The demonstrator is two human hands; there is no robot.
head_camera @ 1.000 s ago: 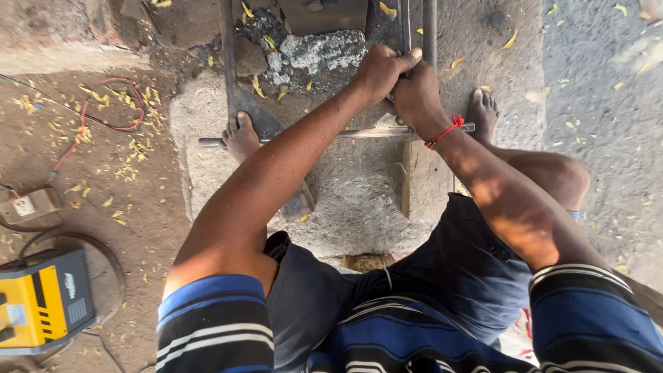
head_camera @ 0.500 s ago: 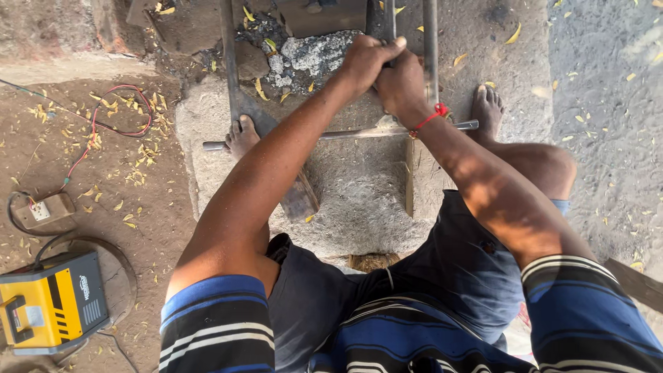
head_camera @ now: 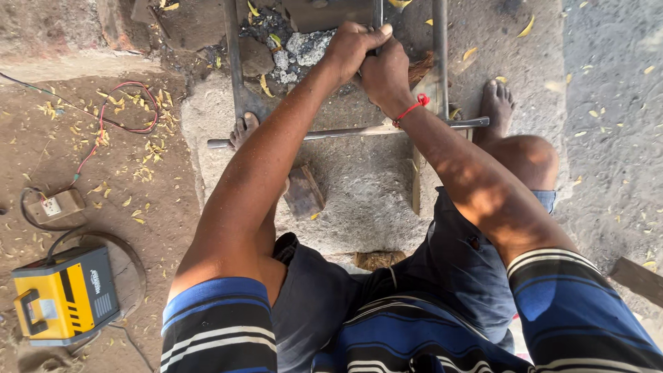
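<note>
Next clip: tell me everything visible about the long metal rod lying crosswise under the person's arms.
The rod is a thin, round, dull grey metal bar, straight and unbent. It lies nearly level across the concrete slab, its right end slightly farther off. The left foot rests at it near its left end; its right end reaches the right foot. Both forearms pass above it, hiding short stretches.

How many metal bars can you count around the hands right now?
4. One upright bar at left, one gripped by both the left hand and right hand, one upright at right, and one rod lying crosswise under the forearms. More may be hidden.
</note>
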